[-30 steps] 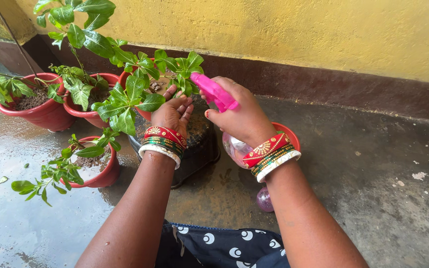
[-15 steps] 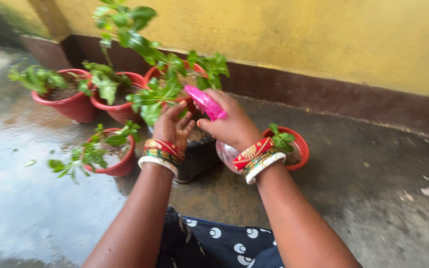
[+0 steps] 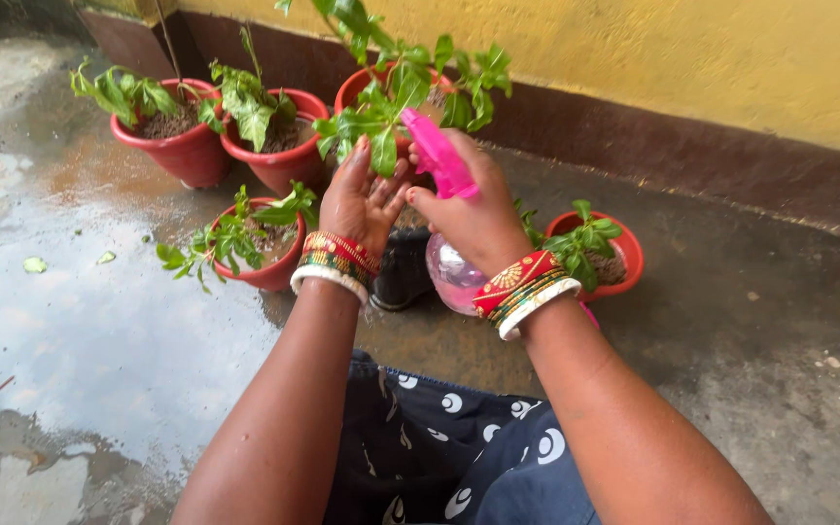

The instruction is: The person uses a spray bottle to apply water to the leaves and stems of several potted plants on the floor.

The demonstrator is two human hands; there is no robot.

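My right hand (image 3: pixel 473 219) grips a spray bottle (image 3: pixel 451 272) with a bright pink trigger head (image 3: pixel 437 156) and a clear pinkish body; its nozzle points up and left toward a leafy green plant (image 3: pixel 381 107). My left hand (image 3: pixel 362 199) is raised with fingers spread, its fingertips touching the lower leaves of that plant. Both wrists wear red, green and white bangles. A black pot (image 3: pixel 402 267) sits just under and between my hands, mostly hidden by them.
Several red pots with green plants stand around: two at the back left (image 3: pixel 182 146), (image 3: pixel 284 156), one at the wall (image 3: pixel 357 87), one front left (image 3: pixel 264 262), one right (image 3: pixel 624 253). The grey floor is wet on the left (image 3: pixel 99 340). A yellow wall with a brown base (image 3: pixel 682 146) runs behind.
The view has swung left and down, so pots and hands shifted right and up in frame. My left hand rose against the leaves, and the bottle stayed in my right hand.
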